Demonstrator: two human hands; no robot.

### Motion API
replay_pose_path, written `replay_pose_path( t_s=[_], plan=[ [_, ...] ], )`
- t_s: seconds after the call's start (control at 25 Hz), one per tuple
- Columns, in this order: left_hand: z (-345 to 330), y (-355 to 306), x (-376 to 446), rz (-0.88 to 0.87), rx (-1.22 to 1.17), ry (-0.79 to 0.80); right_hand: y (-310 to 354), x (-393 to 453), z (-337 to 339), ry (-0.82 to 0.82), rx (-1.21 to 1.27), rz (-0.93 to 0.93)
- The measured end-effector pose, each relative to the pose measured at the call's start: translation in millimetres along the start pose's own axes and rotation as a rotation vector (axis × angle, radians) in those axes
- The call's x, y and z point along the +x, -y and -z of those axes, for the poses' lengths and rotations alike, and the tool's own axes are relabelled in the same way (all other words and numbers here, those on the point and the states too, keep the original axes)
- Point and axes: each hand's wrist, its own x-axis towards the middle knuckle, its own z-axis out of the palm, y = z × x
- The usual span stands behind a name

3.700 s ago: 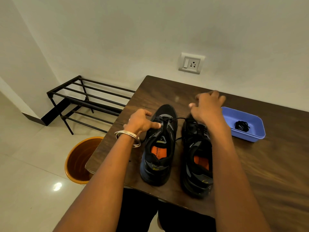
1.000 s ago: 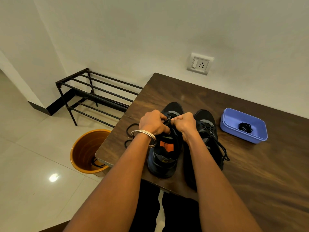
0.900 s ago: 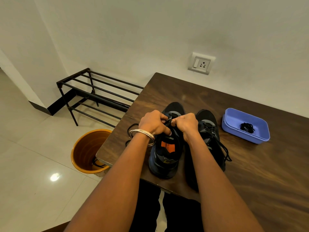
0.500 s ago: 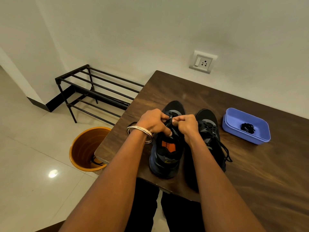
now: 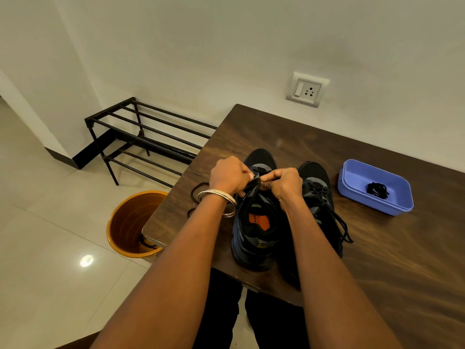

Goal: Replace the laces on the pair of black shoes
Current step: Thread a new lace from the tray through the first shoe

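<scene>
While both forearms are reaching in from the near edge of the dark wooden surface, the left hand and right hand are pinching a black lace at the left black shoe; the right black shoe is sitting beside it, laced. Farther right, a blue plastic tray is holding a coiled black lace.

Two bare arms reach forward, and the hands meet close together.

The left hand has its fingers curled in tight, with shiny silver bangles round its wrist. The right hand is just beside it, fingers bent too, its pointing finger and thumb poking toward the left hand. Both hands pinch something thin and black between them. Both forearms are long and straight.
</scene>
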Motion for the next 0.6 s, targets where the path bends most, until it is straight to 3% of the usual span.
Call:
replay_pose_path(
  t_s=[0.12, 0.24, 0.44, 0.52, 0.6],
  plan=[
    [-4.3, -5.6, 4.1, 0.035, 0.0, -0.114, -0.3, -0.9, 3.3, 0.006, -0.048, 0.088],
    [-5.7, -6.0, 7.5, 0.073, -0.073, -0.114, -1.9, -3.1, 8.2, 0.042, -0.096, 0.131],
    [-10.8, -10.2, 11.2, 0.021, 0.026, -0.227, 6.5, -1.2, 22.6, 0.183, -0.108, 0.07],
    [-3.1, -15.3, 11.5, -0.041, -0.081, -0.321, 9.3, -2.3, 31.9, 0.254, -0.125, 0.042],
    [8.2, -23.9, 6.9, -0.116, -0.423, -0.385, 13.4, -7.9, 43.5, 0.306, -0.167, 0.03]
  ],
)
